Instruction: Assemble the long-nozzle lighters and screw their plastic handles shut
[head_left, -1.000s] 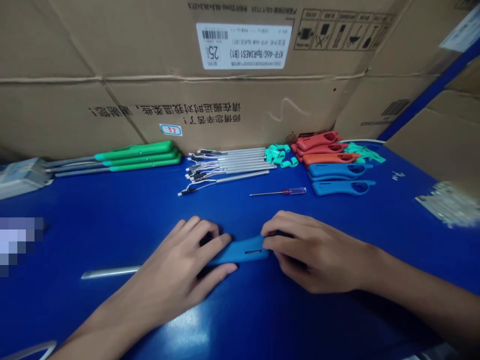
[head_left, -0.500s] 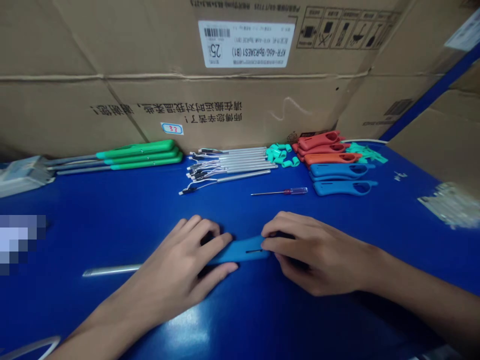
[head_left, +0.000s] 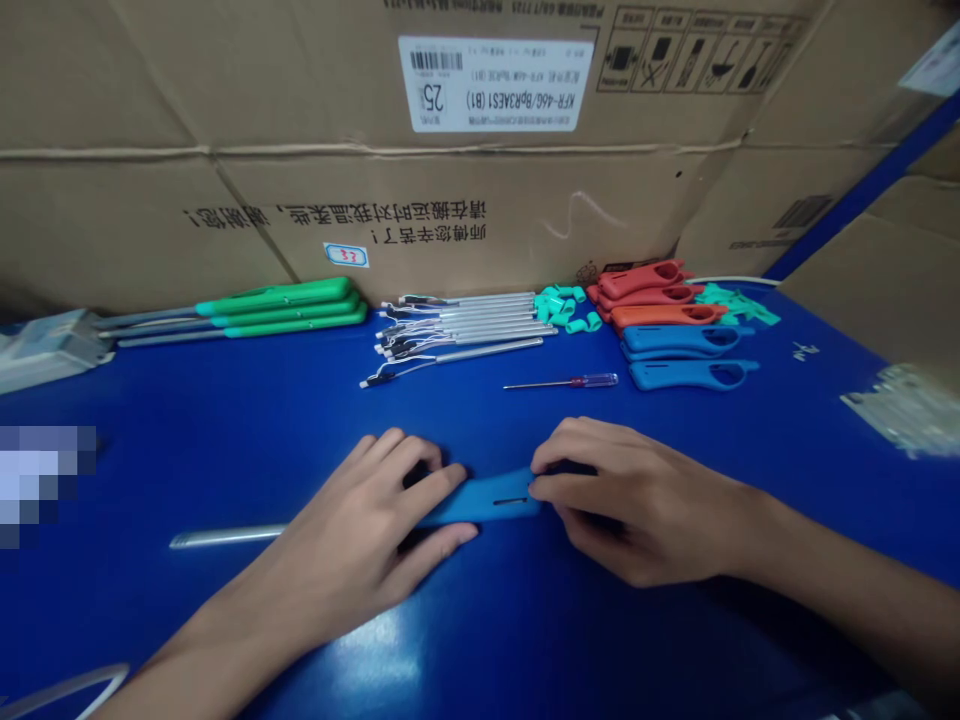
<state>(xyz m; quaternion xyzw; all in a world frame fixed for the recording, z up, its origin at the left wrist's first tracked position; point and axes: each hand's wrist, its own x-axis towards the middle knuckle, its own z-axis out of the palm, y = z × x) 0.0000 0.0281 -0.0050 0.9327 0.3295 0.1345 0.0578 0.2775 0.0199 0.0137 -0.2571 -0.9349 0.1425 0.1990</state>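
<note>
A blue plastic handle (head_left: 487, 497) with a slot in its side lies on the blue table (head_left: 225, 440), and a metal tube (head_left: 225, 537) sticks out of it to the left. My left hand (head_left: 360, 540) is wrapped over the handle's left end, fingers curled on it. My right hand (head_left: 637, 500) grips the handle's right end, fingers pinched against it. The part of the handle under both hands is hidden.
Along the cardboard boxes (head_left: 450, 200) at the back lie green-handled tools (head_left: 277, 305), several metal tubes with wires (head_left: 465, 325), teal caps (head_left: 566, 305), red handle shells (head_left: 652, 290) and blue handle shells (head_left: 686, 355). A small red-handled screwdriver (head_left: 562, 382) lies in front of them. Clear bags (head_left: 900, 405) sit at the right.
Both hands stay on the blue handle; my right hand has shifted very slightly to the right. The view has moved a little.
</note>
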